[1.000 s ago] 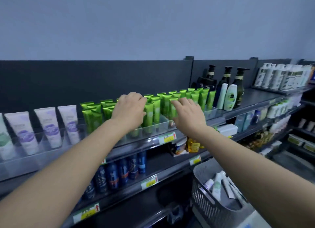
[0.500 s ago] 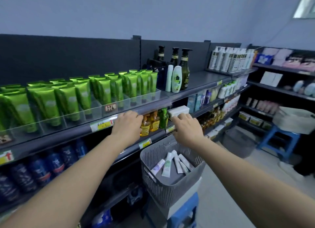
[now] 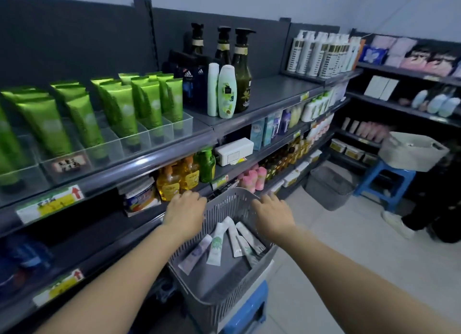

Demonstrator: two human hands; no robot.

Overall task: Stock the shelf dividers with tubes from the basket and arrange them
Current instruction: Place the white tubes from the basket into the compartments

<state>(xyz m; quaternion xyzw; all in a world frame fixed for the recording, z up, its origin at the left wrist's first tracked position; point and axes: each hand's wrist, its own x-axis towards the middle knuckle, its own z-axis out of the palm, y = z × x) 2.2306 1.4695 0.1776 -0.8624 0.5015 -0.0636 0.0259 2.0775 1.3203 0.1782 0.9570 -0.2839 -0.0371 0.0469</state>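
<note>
A grey slotted basket (image 3: 225, 293) stands on a blue stool (image 3: 249, 313) below the shelves. Several white tubes (image 3: 233, 239) lie flat on its bottom. My left hand (image 3: 185, 210) hovers over the basket's left rim, fingers curled down, holding nothing that I can see. My right hand (image 3: 273, 212) is over the far right rim, fingers spread and bent down, with nothing in it. Clear shelf dividers (image 3: 139, 139) on the top shelf hold upright green tubes (image 3: 119, 106).
Pump bottles (image 3: 240, 69) and white bottles (image 3: 225, 91) stand right of the dividers. Yellow and green soap bottles (image 3: 184, 174) sit on the shelf just behind my hands. On the floor are a grey bin (image 3: 329, 187) and a second blue stool (image 3: 385, 181) carrying a beige basket (image 3: 412, 150).
Both hands left the green tubes on the top shelf and came down to the basket. My view swung right and down, bringing the basket to the centre.
</note>
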